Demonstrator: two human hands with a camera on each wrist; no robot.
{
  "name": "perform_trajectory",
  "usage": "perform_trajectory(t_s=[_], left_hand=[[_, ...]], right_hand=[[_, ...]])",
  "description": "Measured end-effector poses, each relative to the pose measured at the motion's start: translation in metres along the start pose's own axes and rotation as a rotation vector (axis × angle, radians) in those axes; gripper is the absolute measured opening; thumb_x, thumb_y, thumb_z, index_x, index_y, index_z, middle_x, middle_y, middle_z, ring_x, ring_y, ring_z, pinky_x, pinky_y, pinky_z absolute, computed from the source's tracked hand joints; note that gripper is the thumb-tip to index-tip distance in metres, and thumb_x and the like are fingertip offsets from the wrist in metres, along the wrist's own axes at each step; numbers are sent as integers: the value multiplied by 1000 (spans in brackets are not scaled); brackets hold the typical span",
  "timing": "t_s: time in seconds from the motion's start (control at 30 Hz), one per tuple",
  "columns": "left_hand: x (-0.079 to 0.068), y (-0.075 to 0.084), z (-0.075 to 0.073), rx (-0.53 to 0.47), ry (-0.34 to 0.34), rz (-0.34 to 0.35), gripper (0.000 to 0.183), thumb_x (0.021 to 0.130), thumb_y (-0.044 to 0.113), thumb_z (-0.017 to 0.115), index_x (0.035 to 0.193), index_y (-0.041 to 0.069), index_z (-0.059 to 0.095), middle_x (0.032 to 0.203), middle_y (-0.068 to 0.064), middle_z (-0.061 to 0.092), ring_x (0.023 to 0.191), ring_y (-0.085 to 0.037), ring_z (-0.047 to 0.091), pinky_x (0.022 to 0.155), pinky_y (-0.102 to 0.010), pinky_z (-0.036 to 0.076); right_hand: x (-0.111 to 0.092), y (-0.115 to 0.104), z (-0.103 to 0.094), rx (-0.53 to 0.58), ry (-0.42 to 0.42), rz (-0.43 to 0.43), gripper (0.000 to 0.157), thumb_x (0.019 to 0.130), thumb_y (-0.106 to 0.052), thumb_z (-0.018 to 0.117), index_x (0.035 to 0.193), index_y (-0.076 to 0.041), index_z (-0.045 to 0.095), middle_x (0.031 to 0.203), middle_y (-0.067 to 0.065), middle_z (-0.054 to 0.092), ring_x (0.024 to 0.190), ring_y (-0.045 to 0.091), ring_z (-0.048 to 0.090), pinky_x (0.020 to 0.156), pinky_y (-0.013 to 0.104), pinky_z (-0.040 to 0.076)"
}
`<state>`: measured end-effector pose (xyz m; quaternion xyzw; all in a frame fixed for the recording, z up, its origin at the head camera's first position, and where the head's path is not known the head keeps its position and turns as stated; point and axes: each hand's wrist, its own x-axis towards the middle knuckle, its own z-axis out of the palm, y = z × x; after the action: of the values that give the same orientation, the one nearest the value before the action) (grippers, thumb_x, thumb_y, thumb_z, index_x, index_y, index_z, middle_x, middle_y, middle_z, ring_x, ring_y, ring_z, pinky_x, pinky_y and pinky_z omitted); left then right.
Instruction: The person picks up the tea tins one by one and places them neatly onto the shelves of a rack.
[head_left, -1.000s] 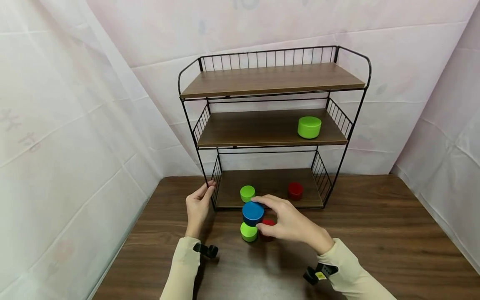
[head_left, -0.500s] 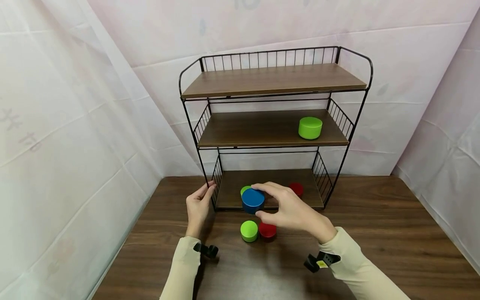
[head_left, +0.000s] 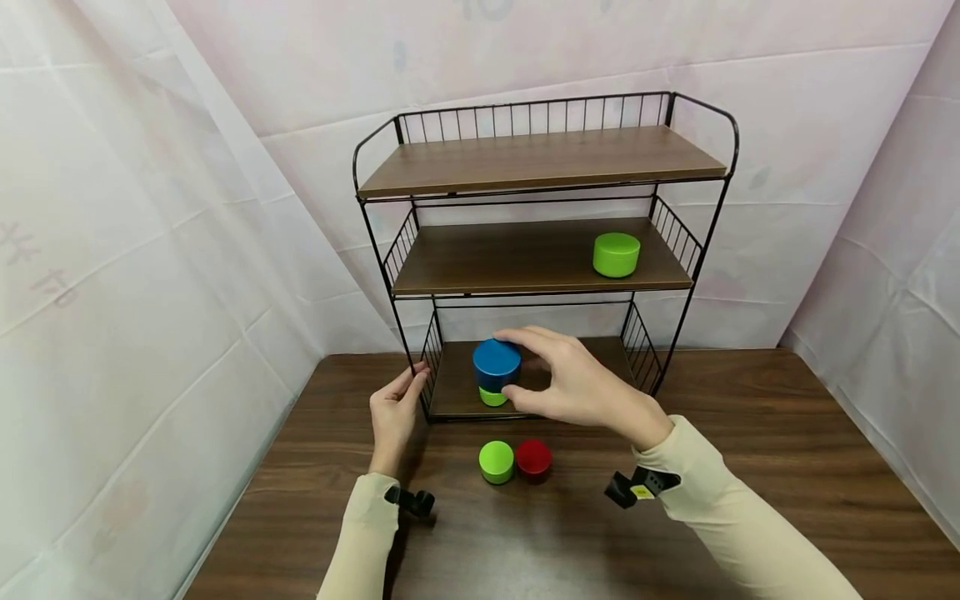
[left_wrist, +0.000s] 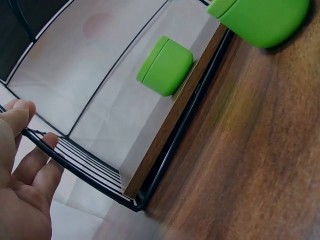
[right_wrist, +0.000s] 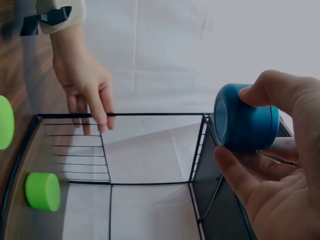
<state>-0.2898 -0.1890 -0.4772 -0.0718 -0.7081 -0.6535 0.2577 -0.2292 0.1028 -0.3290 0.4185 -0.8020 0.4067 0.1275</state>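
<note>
My right hand (head_left: 581, 383) grips a round blue canister (head_left: 497, 363) by its sides, in front of the lower part of the black wire shelf rack (head_left: 543, 158). In the right wrist view the thumb lies on one side of the blue canister (right_wrist: 245, 117) and the fingers on the other. Behind it, partly covered, a small green canister (head_left: 492, 397) sits on the bottom shelf. My left hand (head_left: 393, 417) pinches the rack's left front post; the left wrist view shows its thumb and fingers around the black wire (left_wrist: 75, 170).
A larger green canister (head_left: 616, 255) stands on the middle shelf, toward the right. On the table before the rack, another green canister (head_left: 497, 462) stands beside a red one (head_left: 534, 461). White cloth (head_left: 150, 250) hangs behind and at both sides.
My right hand has lifted the blue canister up and away from above the front green and red canisters, toward the rack. It now covers the red canister on the bottom shelf. The left hand stays put.
</note>
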Motion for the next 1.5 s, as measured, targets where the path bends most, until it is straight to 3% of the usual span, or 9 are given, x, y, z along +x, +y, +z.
perform_trajectory(t_s=[0.17, 0.43, 0.63, 0.9, 1.5], left_hand=[[1, -1, -1, 7, -5, -9, 24, 97, 5, 71, 117, -9, 74, 114, -27, 74, 102, 0, 72, 88, -12, 55], [0, 0, -2, -8, -8, -22, 23, 97, 4, 71, 116, -7, 75, 114, -25, 74, 104, -1, 72, 89, -13, 55], [1, 0, -2, -6, -6, -21, 23, 97, 4, 71, 116, -9, 74, 114, -26, 74, 104, -2, 72, 89, -13, 55], [0, 3, -2, 19, 4, -19, 24, 96, 5, 72, 116, -9, 74, 113, -26, 74, 104, 0, 71, 88, -11, 54], [-1, 6, -2, 21, -7, -28, 23, 97, 6, 71, 116, -7, 75, 114, -25, 74, 102, 3, 71, 89, -11, 54]], right_hand=[[10, -4, -6, -9, 7, -7, 61, 86, -13, 79, 143, -5, 58, 135, 9, 64, 118, 19, 66, 93, 28, 60], [27, -11, -20, -102, 4, -48, 62, 87, -16, 78, 144, -4, 56, 137, 12, 64, 121, 23, 66, 99, 37, 58], [47, -14, -35, -107, 55, -44, 62, 88, -14, 78, 144, 0, 55, 136, 13, 63, 119, 24, 66, 100, 39, 58], [73, -15, -42, -26, 92, 12, 63, 88, -11, 78, 145, 1, 54, 140, 17, 60, 113, 25, 71, 96, 33, 59], [104, 8, -40, -72, 55, 199, 65, 93, -22, 76, 150, -5, 50, 147, 16, 56, 116, 29, 70, 94, 36, 60]])
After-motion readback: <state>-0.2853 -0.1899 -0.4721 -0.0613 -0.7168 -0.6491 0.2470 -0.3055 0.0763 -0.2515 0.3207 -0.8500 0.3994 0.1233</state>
